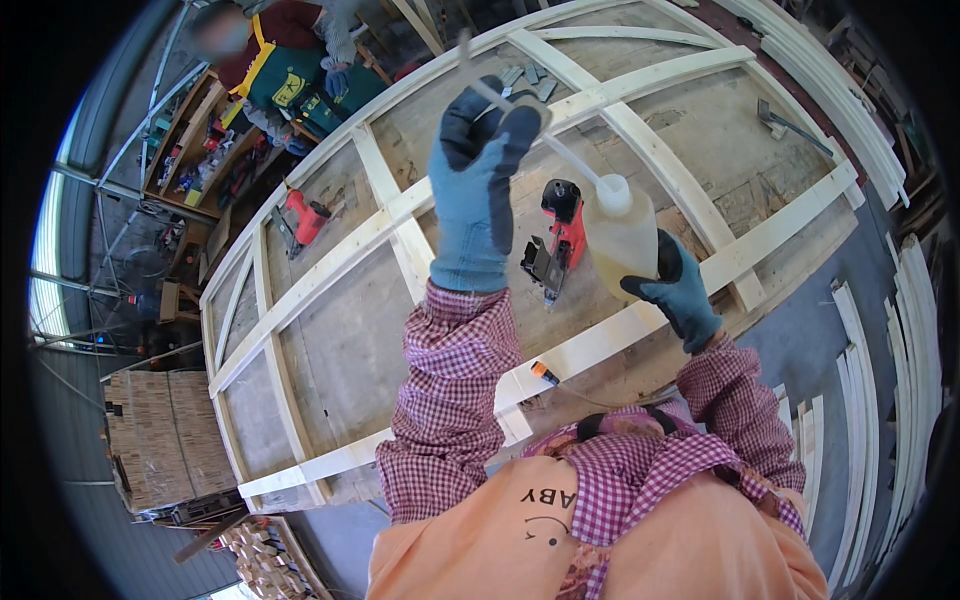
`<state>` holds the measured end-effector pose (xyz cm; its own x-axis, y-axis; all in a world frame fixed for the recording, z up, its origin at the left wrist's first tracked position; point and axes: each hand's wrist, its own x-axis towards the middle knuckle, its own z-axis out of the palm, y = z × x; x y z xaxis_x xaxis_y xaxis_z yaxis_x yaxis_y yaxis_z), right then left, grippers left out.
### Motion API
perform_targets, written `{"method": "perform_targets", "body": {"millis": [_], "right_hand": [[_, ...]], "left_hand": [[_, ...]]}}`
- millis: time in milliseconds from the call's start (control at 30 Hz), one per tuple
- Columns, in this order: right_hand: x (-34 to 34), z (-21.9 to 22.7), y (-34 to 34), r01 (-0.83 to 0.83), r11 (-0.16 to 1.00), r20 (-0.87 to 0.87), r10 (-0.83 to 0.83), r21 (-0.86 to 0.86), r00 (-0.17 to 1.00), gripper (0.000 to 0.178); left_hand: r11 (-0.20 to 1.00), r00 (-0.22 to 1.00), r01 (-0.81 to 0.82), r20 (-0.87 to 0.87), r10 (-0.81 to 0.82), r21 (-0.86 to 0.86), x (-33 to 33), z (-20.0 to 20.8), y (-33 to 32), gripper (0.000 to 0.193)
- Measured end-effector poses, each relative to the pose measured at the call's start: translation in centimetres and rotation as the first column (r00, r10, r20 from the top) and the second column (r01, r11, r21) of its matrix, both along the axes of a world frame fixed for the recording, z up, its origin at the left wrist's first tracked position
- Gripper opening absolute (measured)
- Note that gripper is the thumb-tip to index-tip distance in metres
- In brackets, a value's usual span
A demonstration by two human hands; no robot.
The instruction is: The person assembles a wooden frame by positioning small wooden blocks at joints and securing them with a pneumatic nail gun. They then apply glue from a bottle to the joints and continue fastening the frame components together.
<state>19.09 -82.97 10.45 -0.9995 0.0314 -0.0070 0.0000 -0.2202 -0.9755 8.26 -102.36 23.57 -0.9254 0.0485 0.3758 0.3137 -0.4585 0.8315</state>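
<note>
My right hand (685,290), in a blue glove with black fingers, is closed around the lower part of a translucent plastic bottle (622,238) holding pale yellowish liquid. The bottle tilts slightly, its white neck uppermost. Raised to the left of it, my left hand (478,165) has its fingers bent in around a thin pale stick-like piece (572,160). This piece slants from the bottle's mouth up past the fingers; its exact kind I cannot make out. A red and black nail gun (568,235) lies just left of the bottle.
A large pale timber frame (570,355) with crossbars spreads before me. On it are another red nail gun (305,218), a hammer (775,122) and small grey strips (530,80). A hose with an orange connector (544,373) lies close by. A co-worker (290,70) stands far left.
</note>
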Motion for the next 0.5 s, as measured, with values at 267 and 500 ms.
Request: {"method": "perform_targets", "body": {"millis": [267, 500], "right_hand": [[-0.2, -1.3, -0.3, 0.006, 0.999, 0.003, -0.006, 0.036, 1.0, 0.074], [-0.1, -2.4, 0.2, 0.026, 1.0, 0.067, -0.026, 0.004, 0.997, 0.072]], "left_hand": [[0.99, 0.991, -0.107, 0.093, 0.098, 0.093, -1.9, -0.9, -3.1, 0.042], [0.982, 0.986, -0.13, 0.124, 0.113, 0.139, -2.4, -3.0, -3.2, 0.045]]}}
